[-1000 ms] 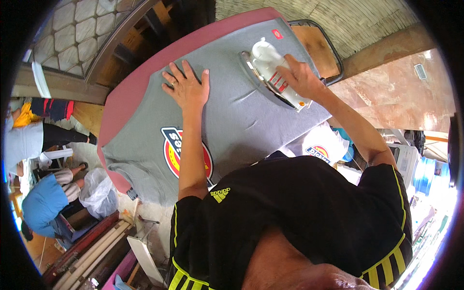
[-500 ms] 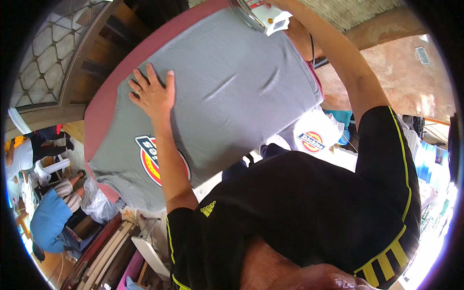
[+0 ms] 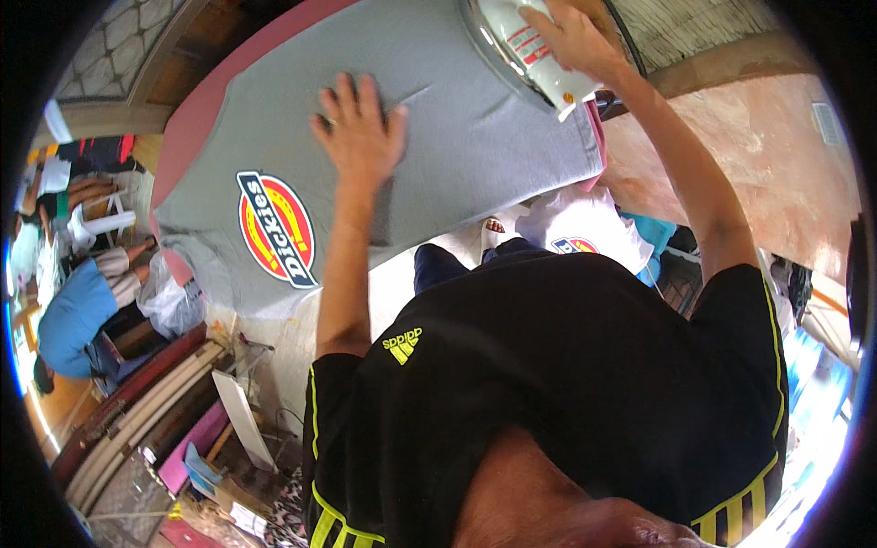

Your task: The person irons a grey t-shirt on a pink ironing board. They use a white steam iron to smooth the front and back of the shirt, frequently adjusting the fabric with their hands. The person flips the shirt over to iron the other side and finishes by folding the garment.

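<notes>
Ironing is in hand: your left hand (image 3: 359, 137) lies open, flat on the grey T-shirt (image 3: 457, 119), while your right hand (image 3: 574, 41) grips the white iron (image 3: 530, 50) beyond it; next, glide carefully clear of those fingers.

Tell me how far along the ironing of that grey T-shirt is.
Done: the grey T-shirt lies spread on the red-covered board, and the cloth around the round logo looks flat. In hand: the left hand presses the fabric down, palm flat, while the right hand has its grip on the white iron at the far end. Left: light creases show beside the left hand.
</notes>
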The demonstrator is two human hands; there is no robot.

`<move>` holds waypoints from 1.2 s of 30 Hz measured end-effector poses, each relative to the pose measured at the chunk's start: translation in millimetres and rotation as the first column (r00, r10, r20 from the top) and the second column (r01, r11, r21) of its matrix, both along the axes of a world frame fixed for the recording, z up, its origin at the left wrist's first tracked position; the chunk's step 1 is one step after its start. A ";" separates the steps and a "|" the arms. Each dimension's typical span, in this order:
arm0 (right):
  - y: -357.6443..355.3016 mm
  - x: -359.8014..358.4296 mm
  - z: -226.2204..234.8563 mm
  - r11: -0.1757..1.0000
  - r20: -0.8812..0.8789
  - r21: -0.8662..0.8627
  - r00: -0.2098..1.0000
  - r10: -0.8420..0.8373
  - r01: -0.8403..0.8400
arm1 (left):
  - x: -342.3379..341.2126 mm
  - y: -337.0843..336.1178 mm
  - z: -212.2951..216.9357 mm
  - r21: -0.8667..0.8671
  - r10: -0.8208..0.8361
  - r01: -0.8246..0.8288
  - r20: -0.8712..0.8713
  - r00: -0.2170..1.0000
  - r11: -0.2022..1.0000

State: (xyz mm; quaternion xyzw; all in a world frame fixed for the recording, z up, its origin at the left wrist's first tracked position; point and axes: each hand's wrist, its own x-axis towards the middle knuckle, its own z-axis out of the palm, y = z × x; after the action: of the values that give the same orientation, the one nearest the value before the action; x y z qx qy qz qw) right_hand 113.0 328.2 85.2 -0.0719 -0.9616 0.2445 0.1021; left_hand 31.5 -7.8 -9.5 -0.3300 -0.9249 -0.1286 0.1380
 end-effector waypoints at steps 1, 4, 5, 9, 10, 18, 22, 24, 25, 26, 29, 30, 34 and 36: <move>-23.2 9.5 8.5 0.981 0.072 -0.182 0.996 -0.050 0.063 | 29.3 1.2 3.9 -0.025 0.014 -0.013 0.021 1.000 1.000; -61.7 21.1 13.2 0.992 0.029 -0.068 0.994 0.105 -0.103 | 91.0 -5.4 12.9 -0.032 0.012 -0.008 0.103 0.995 0.999; -69.7 21.5 10.3 0.978 -0.014 -0.005 0.978 0.207 -0.207 | 106.2 -8.1 13.4 -0.021 0.009 -0.006 0.131 0.991 1.000; -116.1 9.1 17.1 0.889 0.053 -0.201 0.902 0.428 -0.411 | 148.2 -22.0 8.2 0.038 0.013 -0.019 0.156 0.988 0.999; -124.3 6.3 21.4 0.882 0.123 -0.249 0.890 0.439 -0.400 | 154.2 -25.6 6.1 0.035 0.011 -0.017 0.159 0.987 0.999; -142.4 14.3 36.1 0.808 0.130 -0.166 0.800 0.586 -0.565 | 202.3 -59.6 -8.1 0.051 0.043 -0.056 0.240 0.970 0.997; -150.5 -24.1 28.5 0.837 0.114 -0.122 0.831 0.545 -0.533 | 213.9 -68.0 -15.4 0.118 0.026 -0.053 0.221 0.975 0.992; -163.9 -25.9 29.0 0.789 0.130 -0.144 0.779 0.614 -0.597 | 218.2 -73.3 -17.3 0.166 0.017 -0.058 0.235 0.972 0.984; -170.5 -24.5 29.6 0.763 0.137 -0.155 0.751 0.646 -0.627 | 220.8 -76.0 -18.3 0.190 0.012 -0.059 0.241 0.971 0.980; -177.6 -22.2 27.6 0.733 0.174 -0.191 0.713 0.680 -0.653 | 223.6 -78.7 -19.8 0.230 0.009 -0.065 0.236 0.972 0.971; -200.4 -5.1 25.4 0.643 0.136 -0.205 0.629 0.765 -0.738 | 235.5 -88.7 -31.0 0.344 -0.009 -0.081 0.252 0.968 0.936; -207.0 -2.8 29.8 0.632 0.178 -0.202 0.607 0.775 -0.748 | 241.3 -94.3 -35.6 0.377 -0.019 -0.092 0.280 0.960 0.922; -212.1 -1.2 26.7 0.593 0.070 -0.218 0.594 0.802 -0.775 | 248.3 -109.0 -45.5 0.559 0.007 -0.287 0.449 0.894 0.778; -208.0 -1.4 24.9 0.669 0.106 -0.250 0.667 0.737 -0.700 | 246.9 -110.2 -56.7 0.656 -0.048 -0.651 0.718 0.695 0.382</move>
State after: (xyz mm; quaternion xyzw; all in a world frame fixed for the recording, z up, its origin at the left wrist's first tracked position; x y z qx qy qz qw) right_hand 111.6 120.2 110.1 0.2811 -0.8889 0.3458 -0.1063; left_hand 278.4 -117.9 -66.2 0.0477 -0.7480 -0.6619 -0.0095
